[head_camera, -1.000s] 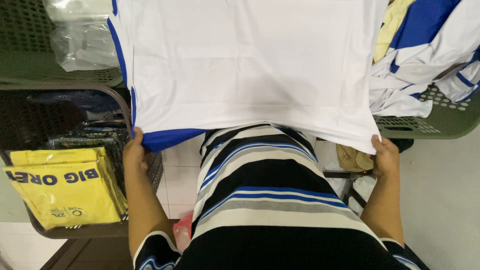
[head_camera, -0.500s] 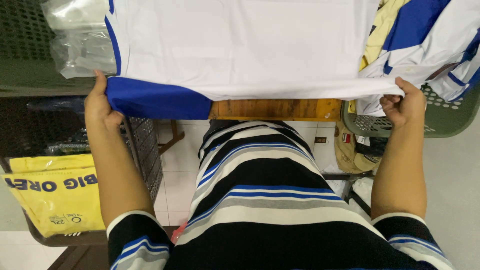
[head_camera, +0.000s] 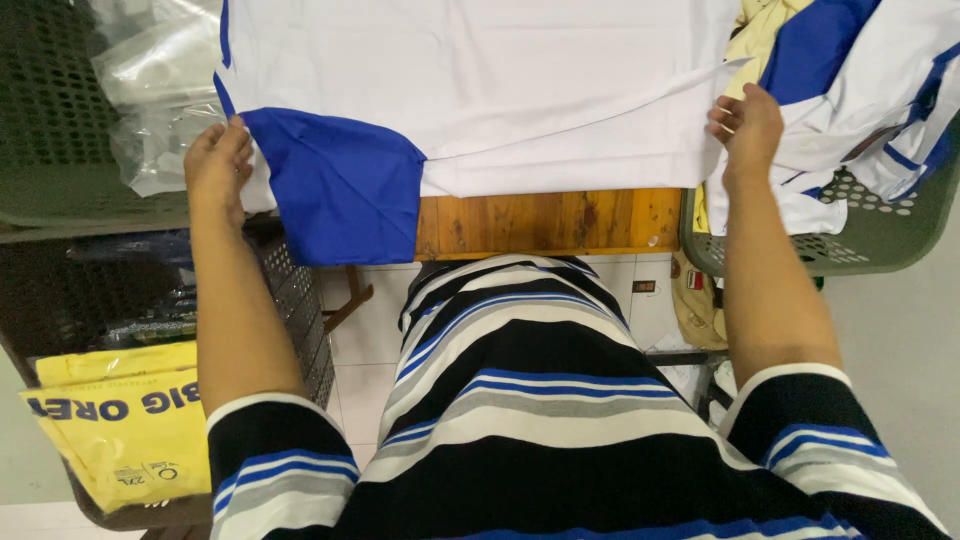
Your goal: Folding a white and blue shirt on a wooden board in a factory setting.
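Gripping a white shirt [head_camera: 480, 90] at both ends, the hands pinch its folded hem: left hand [head_camera: 217, 165] by the blue sleeve [head_camera: 340, 190], right hand [head_camera: 745, 125] opposite. It lies flat on the worktop [head_camera: 545, 220], long axis running side to side.

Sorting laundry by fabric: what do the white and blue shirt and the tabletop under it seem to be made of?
White shirt with blue sleeve: looks like thin, smooth, matte knit cloth, since it folds and creases softly; the fibre is unclear. Brown tabletop: apparently varnished wood, showing grain, plank seams and slight sheen.
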